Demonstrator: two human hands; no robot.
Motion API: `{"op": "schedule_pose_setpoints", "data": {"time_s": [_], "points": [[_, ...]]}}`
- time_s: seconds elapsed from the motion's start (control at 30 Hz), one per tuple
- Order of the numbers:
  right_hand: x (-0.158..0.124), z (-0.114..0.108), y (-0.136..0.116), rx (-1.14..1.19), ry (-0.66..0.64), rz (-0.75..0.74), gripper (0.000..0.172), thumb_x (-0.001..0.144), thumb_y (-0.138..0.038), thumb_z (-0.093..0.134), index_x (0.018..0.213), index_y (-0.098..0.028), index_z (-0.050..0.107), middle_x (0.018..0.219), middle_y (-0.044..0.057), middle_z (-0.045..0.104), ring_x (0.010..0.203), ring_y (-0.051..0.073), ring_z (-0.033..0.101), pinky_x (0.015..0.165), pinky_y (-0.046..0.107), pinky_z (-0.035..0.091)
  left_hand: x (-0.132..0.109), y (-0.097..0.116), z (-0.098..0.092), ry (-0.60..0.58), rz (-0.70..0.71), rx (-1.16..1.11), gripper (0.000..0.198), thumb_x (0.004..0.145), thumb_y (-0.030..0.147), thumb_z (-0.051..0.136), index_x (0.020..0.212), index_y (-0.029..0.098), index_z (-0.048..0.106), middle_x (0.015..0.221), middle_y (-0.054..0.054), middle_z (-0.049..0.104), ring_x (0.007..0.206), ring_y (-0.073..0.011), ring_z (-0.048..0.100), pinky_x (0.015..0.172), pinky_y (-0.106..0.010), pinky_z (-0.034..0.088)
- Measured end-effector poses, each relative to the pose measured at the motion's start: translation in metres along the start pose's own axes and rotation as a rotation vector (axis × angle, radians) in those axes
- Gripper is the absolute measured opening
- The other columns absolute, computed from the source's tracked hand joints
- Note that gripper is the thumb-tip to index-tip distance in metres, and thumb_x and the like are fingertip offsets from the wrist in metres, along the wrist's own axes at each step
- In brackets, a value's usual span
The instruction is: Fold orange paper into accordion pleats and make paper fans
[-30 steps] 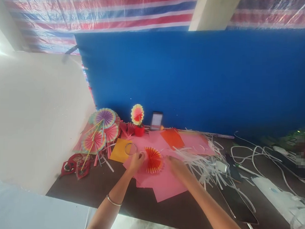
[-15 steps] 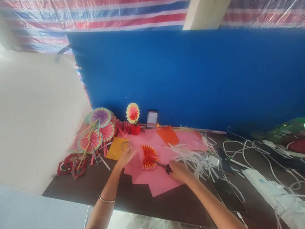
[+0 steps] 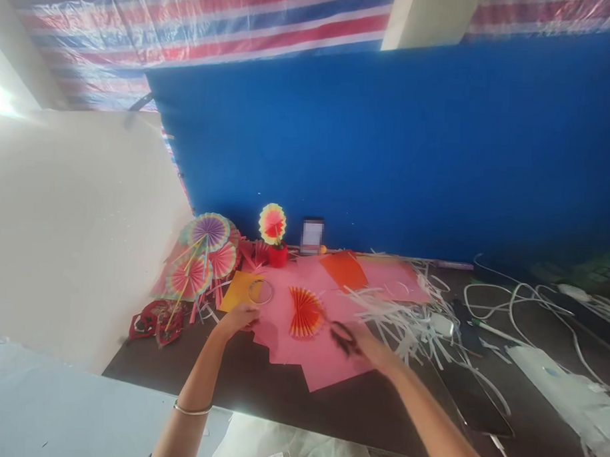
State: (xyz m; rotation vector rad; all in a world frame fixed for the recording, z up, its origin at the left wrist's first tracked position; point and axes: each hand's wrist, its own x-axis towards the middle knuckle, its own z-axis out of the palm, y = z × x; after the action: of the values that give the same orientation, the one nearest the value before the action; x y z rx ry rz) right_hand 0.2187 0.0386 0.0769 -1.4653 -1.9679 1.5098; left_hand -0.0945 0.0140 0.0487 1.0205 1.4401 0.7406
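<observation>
A folded orange-and-red paper fan (image 3: 305, 311) lies half open on pink paper sheets (image 3: 325, 362) on the dark table (image 3: 279, 401). My right hand (image 3: 368, 344) is closed round dark-handled scissors (image 3: 342, 336), just right of the fan. My left hand (image 3: 239, 317) rests at the left edge of the pink sheets, fingers curled; nothing shows in them. A clear tape ring (image 3: 261, 291) lies just beyond that hand on a yellow sheet (image 3: 237, 291).
Finished paper pinwheels (image 3: 204, 251) on sticks lie at the back left. A red pot with a paper flower (image 3: 275, 237) and a phone (image 3: 312, 235) stand against the blue board. White paper strips (image 3: 406, 319) and cables (image 3: 507, 302) spread to the right.
My right hand took up the scissors beside the fan and drew them back. My left hand left the fan and slid to the pink paper's left edge.
</observation>
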Motion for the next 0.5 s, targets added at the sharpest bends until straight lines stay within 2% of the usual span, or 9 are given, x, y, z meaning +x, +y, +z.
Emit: {"op": "schedule_pose_setpoints", "data": {"time_s": [0.03,0.1,0.2,0.37,0.5], "points": [[0.004,0.019,-0.001,0.073,-0.073,0.019,0.051,0.079,-0.061,0.033,0.062,-0.018,0.054,0.054,0.002,0.055,0.043,0.011,0.046,0.038,0.021,0.022,0.0,0.0,0.001,0.002,0.009,0.025,0.035,0.061,0.045,0.066,0.061,0.012,0.054,0.051,0.004,0.045,0.047,-0.0057,0.04,0.047,-0.019,0.029],[0.013,0.054,-0.004,0.469,-0.297,0.118,0.048,0.072,-0.066,0.043,0.066,-0.019,0.054,0.061,0.001,0.057,0.043,0.009,0.045,0.036,0.019,0.012,-0.002,-0.002,0.003,0.018,0.017,0.025,0.033,0.063,0.045,0.064,0.062,0.013,0.055,0.049,0.007,0.04,0.044,-0.0041,0.033,0.045,-0.018,0.023],[0.03,0.086,-0.008,0.767,-0.429,0.133,0.042,0.069,-0.062,0.054,0.067,-0.02,0.053,0.06,-0.001,0.054,0.044,0.007,0.043,0.037,0.019,0.005,-0.004,-0.004,0.004,0.034,0.019,-0.015,0.032,0.064,0.044,0.062,0.065,0.013,0.056,0.047,0.009,0.032,0.041,-0.003,0.026,0.043,-0.019,0.016],[0.052,0.097,-0.017,0.82,-0.438,0.102,0.041,0.072,-0.06,0.054,0.064,-0.02,0.051,0.056,-0.002,0.05,0.042,0.006,0.035,0.038,0.019,0.006,-0.007,-0.008,0.003,0.033,0.024,-0.158,0.029,0.065,0.042,0.061,0.066,0.013,0.057,0.045,0.011,0.022,0.039,-0.0027,0.018,0.043,-0.021,0.009],[0.061,0.101,-0.021,0.807,-0.373,0.074,0.04,0.069,-0.059,0.059,0.066,-0.019,0.05,0.06,-0.002,0.051,0.043,0.005,0.034,0.04,0.021,0.008,-0.005,-0.008,0.005,0.006,0.026,-0.216,0.034,0.063,0.046,0.063,0.068,0.013,0.058,0.046,0.011,0.021,0.039,-0.0024,0.016,0.043,-0.022,0.007]]}}
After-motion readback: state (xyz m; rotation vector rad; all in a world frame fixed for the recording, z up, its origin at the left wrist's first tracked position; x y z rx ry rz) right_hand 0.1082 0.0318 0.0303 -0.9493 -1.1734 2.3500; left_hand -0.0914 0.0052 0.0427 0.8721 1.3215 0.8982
